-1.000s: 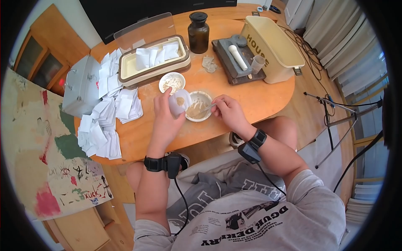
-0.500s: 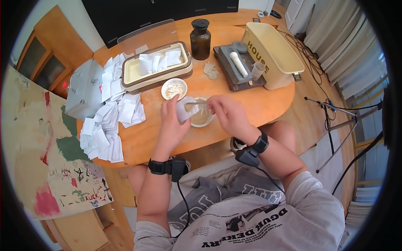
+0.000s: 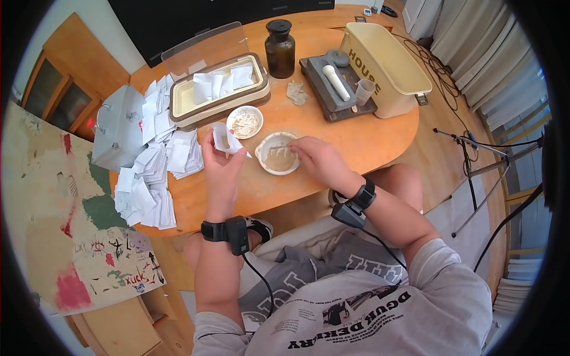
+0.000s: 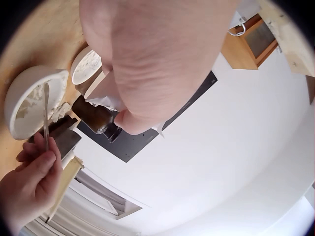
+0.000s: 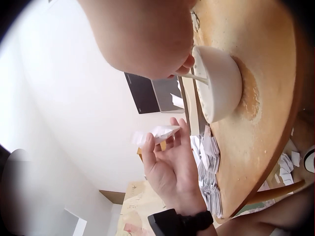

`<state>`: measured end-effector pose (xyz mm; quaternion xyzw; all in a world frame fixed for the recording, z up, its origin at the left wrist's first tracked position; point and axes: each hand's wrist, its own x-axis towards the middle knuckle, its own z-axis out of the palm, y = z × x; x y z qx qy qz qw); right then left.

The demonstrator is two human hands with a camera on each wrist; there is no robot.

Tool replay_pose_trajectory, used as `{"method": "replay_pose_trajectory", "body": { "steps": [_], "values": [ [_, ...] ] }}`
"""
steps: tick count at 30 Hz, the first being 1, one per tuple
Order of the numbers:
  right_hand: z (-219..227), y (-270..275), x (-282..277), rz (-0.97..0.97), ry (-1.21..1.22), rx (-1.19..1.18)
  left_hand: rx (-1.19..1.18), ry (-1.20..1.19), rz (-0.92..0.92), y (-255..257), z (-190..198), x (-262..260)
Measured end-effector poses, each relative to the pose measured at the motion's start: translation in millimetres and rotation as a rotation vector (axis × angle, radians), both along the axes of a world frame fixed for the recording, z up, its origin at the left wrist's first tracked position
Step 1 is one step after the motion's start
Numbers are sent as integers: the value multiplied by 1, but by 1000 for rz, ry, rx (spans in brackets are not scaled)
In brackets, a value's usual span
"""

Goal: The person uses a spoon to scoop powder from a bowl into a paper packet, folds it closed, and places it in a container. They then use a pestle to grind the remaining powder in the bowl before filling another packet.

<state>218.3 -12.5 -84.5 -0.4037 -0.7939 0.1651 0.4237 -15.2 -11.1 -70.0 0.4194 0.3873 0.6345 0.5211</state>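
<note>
My left hand (image 3: pixel 221 178) holds a small white paper packet (image 3: pixel 223 137), its mouth spread and some tan powder showing inside. To its right stands a thick-walled white bowl (image 3: pixel 279 172) with tan powder in the bottom and pale powder streaks on its inner wall. My right hand (image 3: pixel 325 160) is at that bowl's right rim, pinching a thin-handled spoon or spatula (image 4: pixel 46 110). In the left wrist view the tool reaches down into the bowl; its tip is hidden there. A smaller white bowl (image 3: pixel 229 123) with whitish powder sits just behind the packet.
Piles of folded white packets (image 3: pixel 155 157) cover the table's left side beside a silver case (image 3: pixel 119 133). Behind are a cream tray (image 3: pixel 178 102) of packets and a dark jar (image 3: pixel 279 50). A grey block with a white pestle (image 3: pixel 336 83) and a cream bin (image 3: pixel 386 68) stand right.
The spoon or spatula went from the bowl to the packet's mouth, then back to the bowl. My left hand has since moved left with the packet, away from the bowl.
</note>
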Motion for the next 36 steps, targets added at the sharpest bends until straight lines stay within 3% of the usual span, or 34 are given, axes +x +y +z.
{"method": "replay_pose_trajectory", "body": {
  "steps": [1,3,6,10,13,15,18,22,24,28,30,34,36],
  "values": [
    [2,-2,3,0,0,-1,-10,34,-17,0,-1,0],
    [24,-10,7,156,-42,-308,-23,67,-25,0,-3,-2],
    [32,-7,18,71,-19,-371,20,111,-66,1,-6,-4],
    [16,-6,12,49,-54,-104,31,159,-76,2,-7,0],
    [17,-6,13,208,-93,-108,27,207,-85,1,-7,0],
    [26,-3,20,100,-99,-212,14,213,-93,0,-9,-2],
    [15,-2,13,41,-82,-122,53,266,-68,2,-14,1],
    [18,-4,15,178,-96,-211,53,286,-77,1,-10,-2],
    [21,-1,16,38,-29,-188,48,296,-78,1,-11,0],
    [18,0,18,95,-101,-272,73,322,-64,1,-8,0],
    [22,-2,17,45,-13,-334,55,339,-61,-1,-7,0],
    [22,-1,14,53,-83,-294,70,347,-65,0,-7,1],
    [23,0,14,99,-23,-397,68,348,-67,-1,-7,-1]
  ]
}}
